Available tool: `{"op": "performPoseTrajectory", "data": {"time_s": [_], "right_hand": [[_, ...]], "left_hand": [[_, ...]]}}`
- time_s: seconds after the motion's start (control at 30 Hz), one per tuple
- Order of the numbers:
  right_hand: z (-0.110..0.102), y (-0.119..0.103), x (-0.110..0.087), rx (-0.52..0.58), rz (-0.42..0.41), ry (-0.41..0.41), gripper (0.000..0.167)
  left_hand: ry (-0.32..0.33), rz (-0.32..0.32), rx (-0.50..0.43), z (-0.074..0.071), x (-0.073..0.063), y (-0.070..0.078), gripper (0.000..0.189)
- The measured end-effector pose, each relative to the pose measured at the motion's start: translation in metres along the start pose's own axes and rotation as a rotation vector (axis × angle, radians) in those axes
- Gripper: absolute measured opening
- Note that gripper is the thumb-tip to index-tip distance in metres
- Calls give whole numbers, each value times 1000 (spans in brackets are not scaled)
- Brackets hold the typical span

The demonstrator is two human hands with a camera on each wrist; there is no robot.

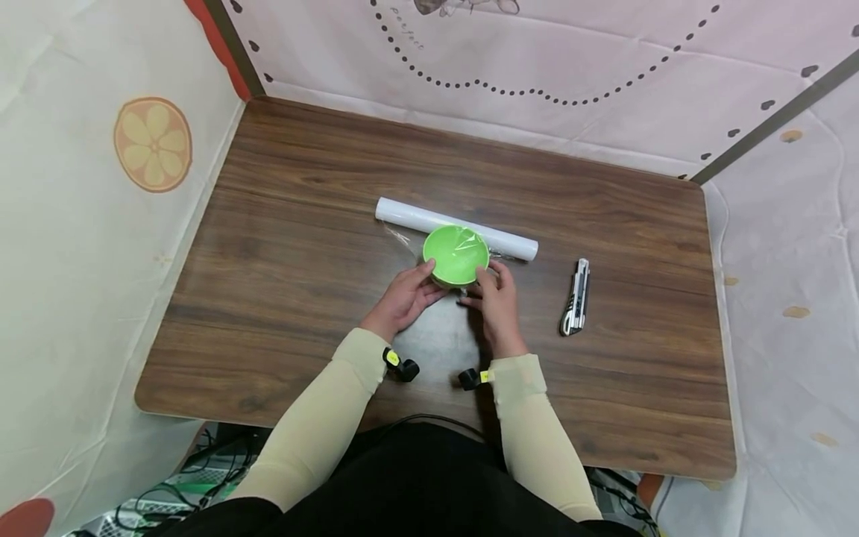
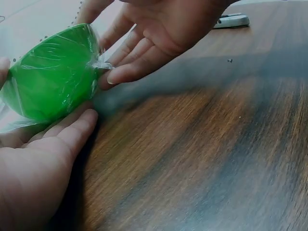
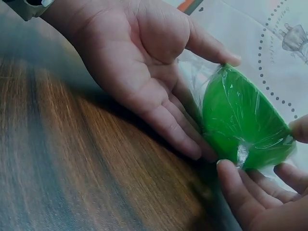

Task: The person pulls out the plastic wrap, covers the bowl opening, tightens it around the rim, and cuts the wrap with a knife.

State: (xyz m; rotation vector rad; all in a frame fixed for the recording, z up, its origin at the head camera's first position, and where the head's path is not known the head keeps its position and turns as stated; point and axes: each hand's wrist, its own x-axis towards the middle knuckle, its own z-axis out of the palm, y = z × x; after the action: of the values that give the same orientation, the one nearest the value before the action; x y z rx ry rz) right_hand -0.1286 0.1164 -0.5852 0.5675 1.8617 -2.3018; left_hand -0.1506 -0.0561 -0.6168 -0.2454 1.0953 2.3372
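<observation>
A green bowl [image 1: 455, 256] wrapped in clear plastic film [image 3: 243, 110] is held tilted in front of the body by both hands. My left hand [image 1: 407, 298] grips its left side, thumb on the rim and fingers beneath the base. At the right side, my right hand [image 1: 498, 304] holds the rim and wall with its fingertips. Its thumb [image 3: 226, 168] lies beside a twisted tuft of film [image 3: 241, 155] that sticks out from the bowl's underside. Creases in the film run across the bowl's outside toward that tuft in the right wrist view.
A white roll [image 1: 416, 217] lies just behind the bowl, with loose film near it. To the right, a utility knife [image 1: 575, 297] rests on the brown wooden table [image 1: 302, 298]. Printed cloth walls [image 1: 537, 60] stand along the table's back and sides.
</observation>
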Motion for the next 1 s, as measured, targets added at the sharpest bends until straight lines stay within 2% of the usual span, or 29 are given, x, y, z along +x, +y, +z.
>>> {"op": "performPoseTrajectory", "data": {"time_s": [0.17,0.37,0.57,0.73,0.83,1.0], "right_hand": [[2,4,0,54,-31,19,35],[8,9,0,112,-72,53,31],[9,10,-1,139,-69,60,31],[5,10,0,124,-75,52,31],[2,9,0,108,-81,51,32],[1,11,0,103,-74,46,31]], "left_hand": [[1,-17,-4,1,-1,1,55],[27,5,45,1,-5,4,56],[91,25,190,-1,-8,8,60],[190,57,294,-4,-12,12,55],[248,105,302,-2,-13,14,46],[282,139,286,0,-14,14,39]]}}
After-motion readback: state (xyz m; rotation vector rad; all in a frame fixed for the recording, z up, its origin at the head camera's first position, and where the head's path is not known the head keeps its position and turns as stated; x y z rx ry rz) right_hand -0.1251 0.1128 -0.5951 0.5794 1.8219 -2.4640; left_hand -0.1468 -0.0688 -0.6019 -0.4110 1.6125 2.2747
